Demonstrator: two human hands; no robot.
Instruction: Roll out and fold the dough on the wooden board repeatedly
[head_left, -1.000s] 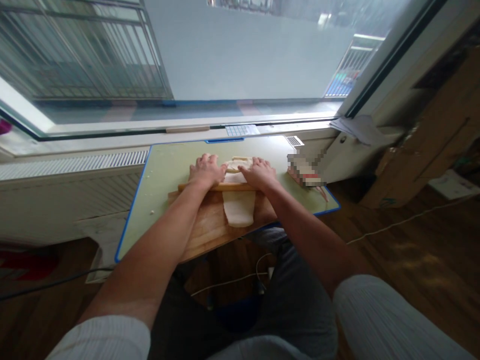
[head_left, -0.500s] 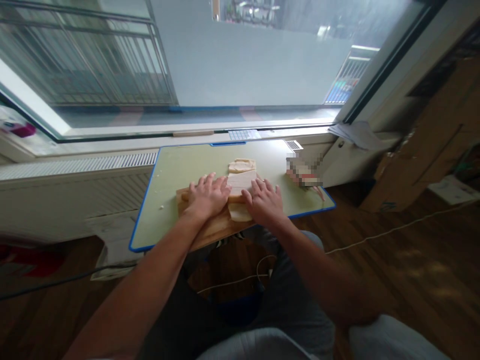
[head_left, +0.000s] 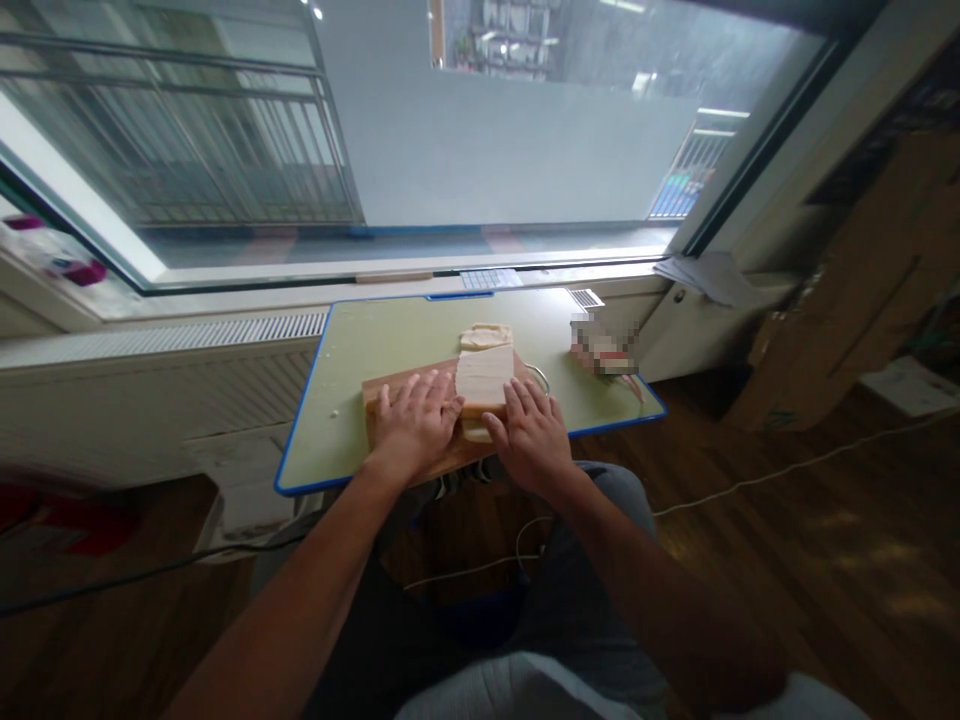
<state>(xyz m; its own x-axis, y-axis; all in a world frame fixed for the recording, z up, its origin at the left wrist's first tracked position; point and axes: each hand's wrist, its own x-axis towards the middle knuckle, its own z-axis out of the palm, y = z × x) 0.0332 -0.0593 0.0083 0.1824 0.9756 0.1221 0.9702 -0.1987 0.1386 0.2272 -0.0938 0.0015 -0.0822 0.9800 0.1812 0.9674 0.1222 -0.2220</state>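
Note:
A flat sheet of pale dough (head_left: 486, 376) lies on a wooden cutting board (head_left: 375, 392), its far end folded over and reaching past the board. Across the sheet's near part rests a wooden rolling pin (head_left: 481, 411). My left hand (head_left: 418, 415) lies palm down on the pin's left end, fingers stretched forward. On the right end my right hand (head_left: 531, 425) lies the same way, fingers extended. Both hands press on the pin without wrapping round it. They hide its ends. A metal ring handle (head_left: 541, 378) shows at the board's right side.
The board sits on a small green table (head_left: 390, 330) with a blue rim, by a window. At the table's right is a partly pixelated item (head_left: 606, 345). A radiator (head_left: 172, 345), cardboard (head_left: 840, 290) and a floor cable (head_left: 750, 480) are around.
The rolling pin and both hands have moved slightly toward the near edge of the board. More of the dough sheet and the metal ring now show. The camera view has shifted a little.

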